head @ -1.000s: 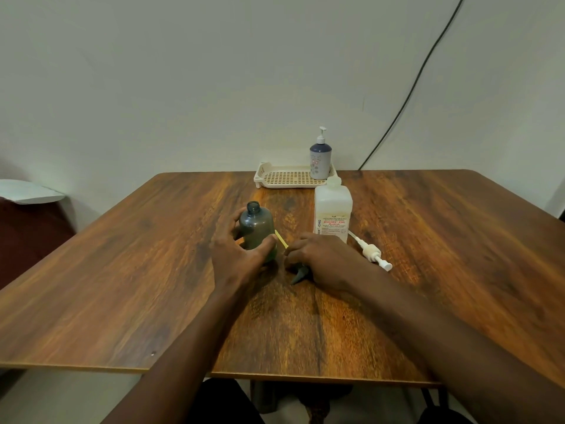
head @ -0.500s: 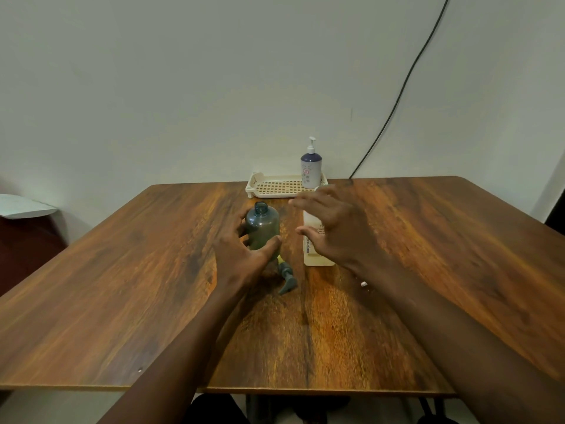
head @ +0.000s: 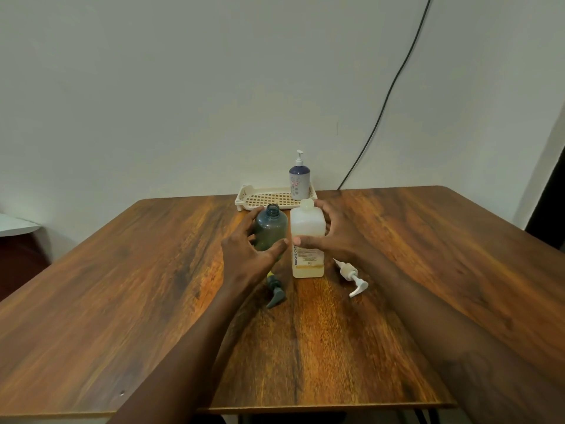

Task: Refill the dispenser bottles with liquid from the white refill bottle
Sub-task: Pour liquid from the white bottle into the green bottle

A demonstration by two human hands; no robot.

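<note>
A dark green dispenser bottle (head: 271,228) stands upright and uncapped at the table's middle, and my left hand (head: 249,250) grips it around the body. Right beside it stands the white refill bottle (head: 306,240), with a little yellowish liquid at its bottom and no pump on its neck. My right hand (head: 333,237) wraps around it, thumb across the front label. The green bottle's dark pump (head: 275,293) lies on the table in front. A white pump (head: 351,276) lies to the right of the refill bottle.
A cream perforated tray (head: 269,198) sits at the table's far edge with a blue-and-white pump bottle (head: 299,179) standing at its right end. A black cable (head: 388,96) runs down the wall behind. The wooden table (head: 428,270) fills the view.
My right hand left the dark pump lying on the table, rose and closed around the white refill bottle. My left hand kept hold of the green bottle. The camera tilted up.
</note>
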